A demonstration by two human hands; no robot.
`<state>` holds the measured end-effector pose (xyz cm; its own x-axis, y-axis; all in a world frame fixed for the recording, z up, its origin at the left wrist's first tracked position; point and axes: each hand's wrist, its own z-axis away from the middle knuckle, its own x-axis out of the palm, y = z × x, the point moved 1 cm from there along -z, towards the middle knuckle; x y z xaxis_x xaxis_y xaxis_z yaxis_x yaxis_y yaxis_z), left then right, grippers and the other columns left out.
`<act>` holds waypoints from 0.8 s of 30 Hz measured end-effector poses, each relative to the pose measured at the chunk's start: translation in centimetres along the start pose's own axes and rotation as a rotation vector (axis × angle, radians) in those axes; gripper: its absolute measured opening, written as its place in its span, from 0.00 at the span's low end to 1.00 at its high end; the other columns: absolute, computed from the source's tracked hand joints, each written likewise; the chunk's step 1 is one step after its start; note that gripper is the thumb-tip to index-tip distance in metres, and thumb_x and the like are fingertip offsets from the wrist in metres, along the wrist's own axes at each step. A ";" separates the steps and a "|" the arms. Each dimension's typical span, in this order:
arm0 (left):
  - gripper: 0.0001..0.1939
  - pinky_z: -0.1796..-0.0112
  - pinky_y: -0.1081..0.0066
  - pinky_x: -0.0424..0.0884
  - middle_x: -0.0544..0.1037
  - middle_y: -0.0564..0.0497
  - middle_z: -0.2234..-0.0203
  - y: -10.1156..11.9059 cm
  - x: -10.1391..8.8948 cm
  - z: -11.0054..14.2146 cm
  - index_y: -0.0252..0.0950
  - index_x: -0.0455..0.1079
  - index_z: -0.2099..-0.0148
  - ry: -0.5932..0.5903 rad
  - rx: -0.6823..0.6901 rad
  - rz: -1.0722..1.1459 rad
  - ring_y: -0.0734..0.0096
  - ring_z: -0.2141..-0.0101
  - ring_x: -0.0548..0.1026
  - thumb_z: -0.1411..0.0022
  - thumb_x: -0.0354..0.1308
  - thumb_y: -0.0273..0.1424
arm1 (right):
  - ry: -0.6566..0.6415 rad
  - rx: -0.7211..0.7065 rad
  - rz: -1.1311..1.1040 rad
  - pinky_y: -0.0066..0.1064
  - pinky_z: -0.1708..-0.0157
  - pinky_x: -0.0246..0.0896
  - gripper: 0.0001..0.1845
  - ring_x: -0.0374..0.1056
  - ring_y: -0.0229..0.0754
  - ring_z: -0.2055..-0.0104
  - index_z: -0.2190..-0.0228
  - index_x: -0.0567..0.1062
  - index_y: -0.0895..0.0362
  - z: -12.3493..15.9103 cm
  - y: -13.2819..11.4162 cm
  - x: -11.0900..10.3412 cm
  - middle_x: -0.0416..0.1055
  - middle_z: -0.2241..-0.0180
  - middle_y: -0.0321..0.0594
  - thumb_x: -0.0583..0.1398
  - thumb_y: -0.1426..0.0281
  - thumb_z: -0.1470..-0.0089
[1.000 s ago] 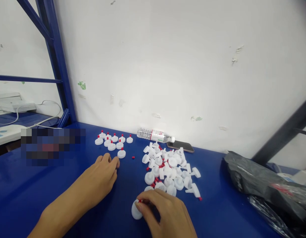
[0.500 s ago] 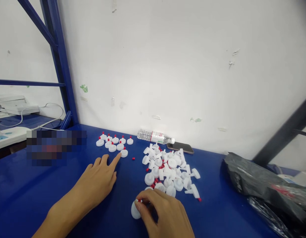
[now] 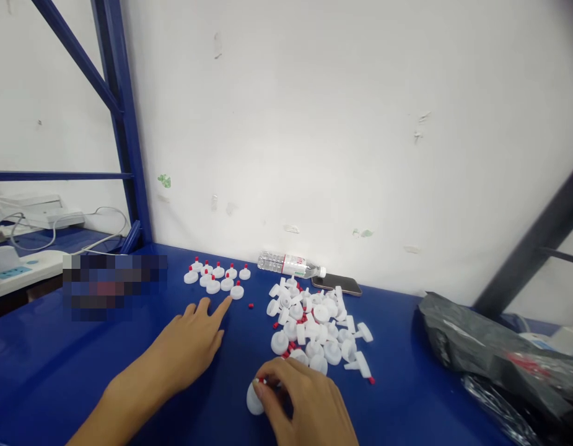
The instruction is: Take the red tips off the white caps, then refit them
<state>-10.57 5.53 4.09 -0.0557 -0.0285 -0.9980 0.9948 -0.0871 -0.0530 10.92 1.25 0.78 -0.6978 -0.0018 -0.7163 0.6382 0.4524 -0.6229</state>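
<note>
My right hand (image 3: 305, 402) pinches a white nozzle cap (image 3: 254, 399) by its red tip, near the front of the blue table. My left hand (image 3: 193, 337) lies with its fingers apart, index finger pointing at the nearest standing cap (image 3: 236, 292); whether it touches that cap I cannot tell. That cap belongs to a group of several white caps (image 3: 212, 286) standing upright with red tips on. To the right lies a heap of loose white nozzle caps (image 3: 321, 314) with small red tips among them. One loose red tip (image 3: 251, 305) lies between group and heap.
A clear plastic bottle (image 3: 293, 265) lies by the wall, beside a dark phone (image 3: 337, 284). A grey plastic bag (image 3: 490, 353) sits at the right. Blue frame posts (image 3: 128, 136) rise at the left, near a white power strip (image 3: 30, 269). Part of the left is pixelated.
My left index finger has drawn slightly back from the nearest standing cap. The right hand keeps its pinch on the nozzle cap. The whole view has shifted slightly.
</note>
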 end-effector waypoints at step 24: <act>0.13 0.56 0.67 0.72 0.84 0.51 0.59 1.8 -0.1 1.1 0.43 0.81 0.59 -0.021 0.122 0.368 0.61 0.58 0.82 0.33 0.55 0.26 | 0.082 0.058 0.009 0.27 0.70 0.67 0.10 0.77 0.41 0.72 0.61 0.83 0.44 -0.2 2.4 -5.1 0.84 0.65 0.31 0.60 0.65 0.36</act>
<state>-8.82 4.29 4.10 0.3005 -0.0999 -0.9485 0.9311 -0.1848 0.3144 15.91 2.51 2.97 -0.7146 0.0762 -0.6954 0.6608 0.3996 -0.6353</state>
